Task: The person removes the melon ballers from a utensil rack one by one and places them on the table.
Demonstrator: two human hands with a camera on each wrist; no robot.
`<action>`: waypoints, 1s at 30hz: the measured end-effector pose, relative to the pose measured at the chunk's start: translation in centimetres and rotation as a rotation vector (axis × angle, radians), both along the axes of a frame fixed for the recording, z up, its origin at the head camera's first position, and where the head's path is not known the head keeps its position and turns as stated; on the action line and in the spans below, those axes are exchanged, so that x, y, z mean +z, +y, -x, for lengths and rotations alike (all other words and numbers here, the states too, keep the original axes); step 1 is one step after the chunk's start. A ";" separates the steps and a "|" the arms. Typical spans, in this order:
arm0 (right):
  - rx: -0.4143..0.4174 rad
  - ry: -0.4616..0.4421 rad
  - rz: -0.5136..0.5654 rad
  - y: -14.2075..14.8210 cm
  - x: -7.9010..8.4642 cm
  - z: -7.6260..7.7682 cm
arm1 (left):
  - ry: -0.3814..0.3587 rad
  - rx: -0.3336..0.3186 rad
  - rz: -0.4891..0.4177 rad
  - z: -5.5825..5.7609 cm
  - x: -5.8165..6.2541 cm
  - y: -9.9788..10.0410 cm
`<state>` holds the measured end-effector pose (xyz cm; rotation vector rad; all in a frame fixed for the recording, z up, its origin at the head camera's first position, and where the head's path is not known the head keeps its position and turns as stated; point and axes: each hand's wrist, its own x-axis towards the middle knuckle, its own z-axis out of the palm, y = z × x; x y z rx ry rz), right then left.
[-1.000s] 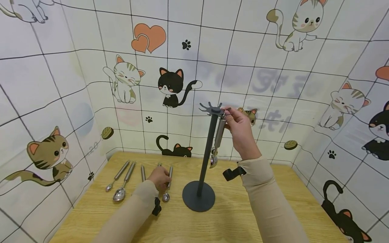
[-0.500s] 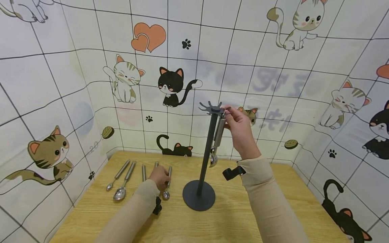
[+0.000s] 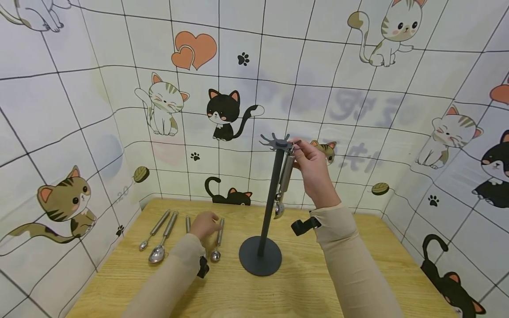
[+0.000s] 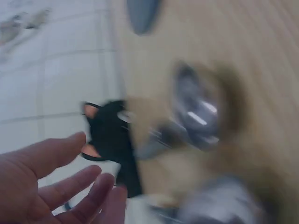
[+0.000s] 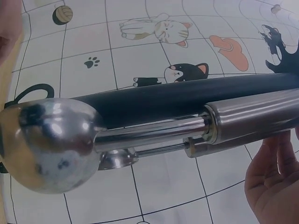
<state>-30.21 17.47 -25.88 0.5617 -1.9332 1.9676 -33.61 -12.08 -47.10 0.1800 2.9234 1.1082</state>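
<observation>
In the head view my right hand (image 3: 313, 170) is raised at the hook end of a dark grey stand (image 3: 274, 194). Its thumb and fingertip pinch the top of a steel scoop (image 5: 51, 144) with a round bowl, which hangs beside the post. A second, smaller-bowled utensil (image 5: 117, 159) hangs behind it in the right wrist view. Over the table, my left hand (image 3: 204, 224) hovers with loosely bent fingers and holds nothing. Just right of it lies a small round-bowled scoop (image 3: 215, 255). Under and left of that hand are other handles, partly hidden by hand and sleeve.
Two steel spoons lie at the left of the wooden table (image 3: 302, 282): a small one (image 3: 144, 244) and a larger one (image 3: 157, 254). The stand's round base (image 3: 260, 265) sits mid-table. Cat-patterned sheeting (image 3: 222, 176) encloses the table's back and sides.
My left hand has lifted off the small scoop and shifted slightly left and back, its fingers loosening. That scoop lies a little further left. My right hand stays nearly still at the hook.
</observation>
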 end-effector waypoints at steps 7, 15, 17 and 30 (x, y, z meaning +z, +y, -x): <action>-0.004 -0.001 -0.005 -0.1 0.2 0.0 | 0.158 -0.079 -0.118 -3.1 5.9 3.0; -0.018 -0.004 -0.011 0.0 0.2 -0.1 | 0.455 -0.155 -0.227 -8.1 12.4 7.5; -0.023 -0.002 -0.004 0.0 0.1 0.0 | 0.531 -0.137 -0.219 -9.0 13.3 8.8; -0.001 0.034 0.039 -0.9 -0.4 -0.1 | 0.784 0.032 -0.127 -9.0 14.8 14.5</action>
